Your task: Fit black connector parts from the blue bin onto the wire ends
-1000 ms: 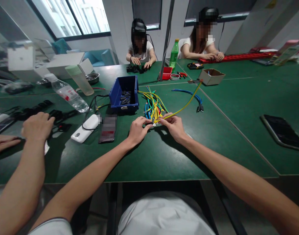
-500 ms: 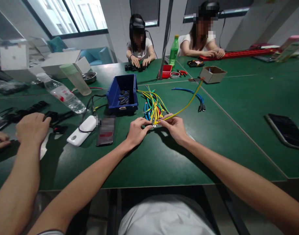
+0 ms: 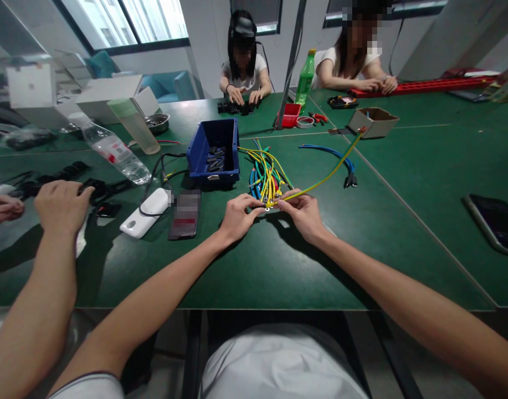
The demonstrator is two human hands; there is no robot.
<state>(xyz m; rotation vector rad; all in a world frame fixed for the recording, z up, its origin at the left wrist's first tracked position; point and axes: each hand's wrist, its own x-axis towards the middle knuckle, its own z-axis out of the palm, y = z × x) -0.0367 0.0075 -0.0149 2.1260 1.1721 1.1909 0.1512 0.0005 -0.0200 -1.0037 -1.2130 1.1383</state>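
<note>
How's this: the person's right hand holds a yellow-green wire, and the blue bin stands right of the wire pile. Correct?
Not quite: in the head view, the blue bin stands left of the wire pile. The right hand does hold a yellow-green wire.

Bright window upper left, blurry edges

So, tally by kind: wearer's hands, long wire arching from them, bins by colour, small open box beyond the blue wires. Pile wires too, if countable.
Wearer's hands: 2, left hand and right hand
Yellow-green wire: 1
Blue bin: 1
Red bin: 1
Open cardboard box: 1
Total: 6, leaving out the wire pile, too overlapped to count.
</note>
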